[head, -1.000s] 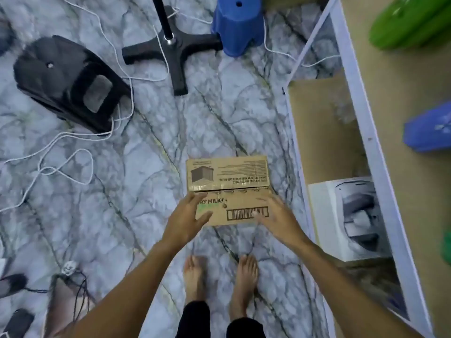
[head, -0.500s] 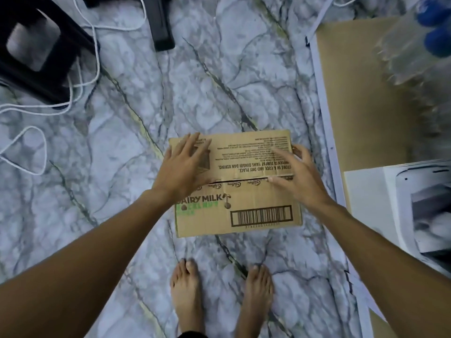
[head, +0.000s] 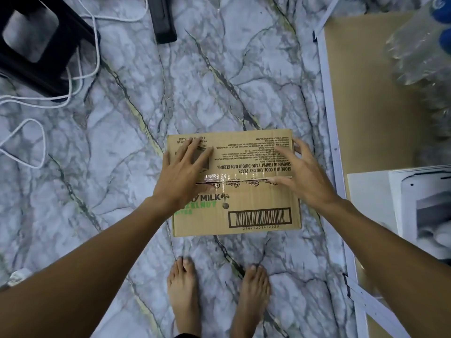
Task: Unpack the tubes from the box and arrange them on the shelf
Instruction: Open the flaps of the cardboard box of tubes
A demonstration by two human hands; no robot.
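— Entry one, the box point(head: 244, 162)?
— Cardboard, flaps closed, seam taped. It lies flat on the marble floor point(head: 122, 142) ahead of my bare feet point(head: 183, 293), just beside the shelf point(head: 329, 118) on my right.
— The hands?
— My left hand point(head: 181, 175): flat on the box top, fingers straight, gripping nothing. My right hand point(head: 305, 176): fingers spread, loosely bent over the top's right end; whether it touches, I cannot tell.

Likely a home (bare feet point(head: 183, 289) on marble-patterned floor point(head: 122, 167)); white cables point(head: 31, 101) and a black stool point(head: 29, 69) left of the fingers point(head: 195, 147).
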